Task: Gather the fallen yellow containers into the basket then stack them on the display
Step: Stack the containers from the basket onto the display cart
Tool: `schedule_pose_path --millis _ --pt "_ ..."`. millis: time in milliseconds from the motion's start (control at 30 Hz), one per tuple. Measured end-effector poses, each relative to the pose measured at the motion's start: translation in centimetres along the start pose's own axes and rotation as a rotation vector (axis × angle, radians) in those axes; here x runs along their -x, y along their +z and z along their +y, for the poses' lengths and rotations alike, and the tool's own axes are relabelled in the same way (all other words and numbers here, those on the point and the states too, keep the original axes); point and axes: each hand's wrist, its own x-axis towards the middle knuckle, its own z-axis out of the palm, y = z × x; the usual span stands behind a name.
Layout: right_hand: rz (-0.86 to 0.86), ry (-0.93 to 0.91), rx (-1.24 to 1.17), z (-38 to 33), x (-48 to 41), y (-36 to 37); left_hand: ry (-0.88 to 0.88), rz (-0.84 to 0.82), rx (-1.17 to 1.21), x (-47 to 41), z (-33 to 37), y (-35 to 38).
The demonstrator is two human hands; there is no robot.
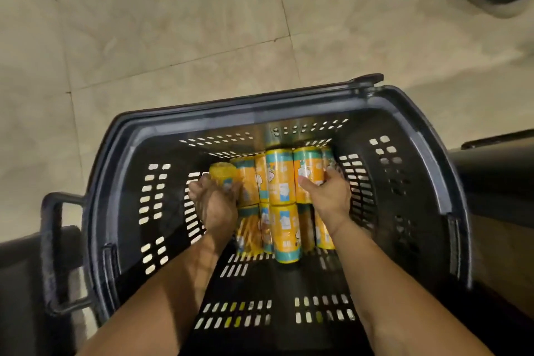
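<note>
As left hand (pixel 215 203) and right hand (pixel 329 193) grip one each, yellow containers (pixel 281 179) lie pointing away.

Bare forearms (pixel 173 283) lead to a bare left hand (pixel 215 201) and right hand (pixel 329 196).

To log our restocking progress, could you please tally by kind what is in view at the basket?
yellow containers: about 11, all inside the basket; the hands and shadow hide some
basket: 1
hands: 2, the left hand and the right hand, each gripping a container
Total: about 14
</note>
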Motion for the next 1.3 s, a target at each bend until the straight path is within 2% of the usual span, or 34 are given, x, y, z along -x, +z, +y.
schedule_pose_path --millis 67,133,233,333,500,667,867,1067,1300 --pt "-0.012 0.014 0.025 -1.7 1.6 -0.5 0.004 0.045 -0.014 0.5 1.0 -0.4" --pt "-0.036 0.038 -0.049 -2.7 2.4 -0.8 0.029 0.033 -0.003 1.0 1.2 -0.8" --pt "-0.131 0.066 -0.127 -2.7 2.7 -0.9 0.069 -0.088 0.161 1.0 0.3 -1.5" --pt "-0.192 0.064 -0.210 -2.6 3.2 -1.8 0.136 -0.140 0.175 0.7 -0.3 -2.7" --pt "-0.336 0.044 -0.403 -3.4 6.1 -5.5 0.121 -0.182 0.181 2.5 2.9 -5.4" --pt "-0.385 0.008 -0.552 -5.2 11.3 -8.8 0.158 -0.194 0.403 6.2 6.1 -9.5" --pt "-0.207 -0.267 -0.527 -9.1 20.9 -15.4 0.325 -0.249 0.713 12.1 10.4 -18.3" --pt "0.041 -0.495 -0.567 -8.9 32.8 -24.6 0.539 -0.377 0.919 21.2 14.4 -28.4" --pt "0.358 -0.733 -0.623 -8.4 49.9 -34.4 0.995 -0.475 0.956 35.4 20.2 -39.9"
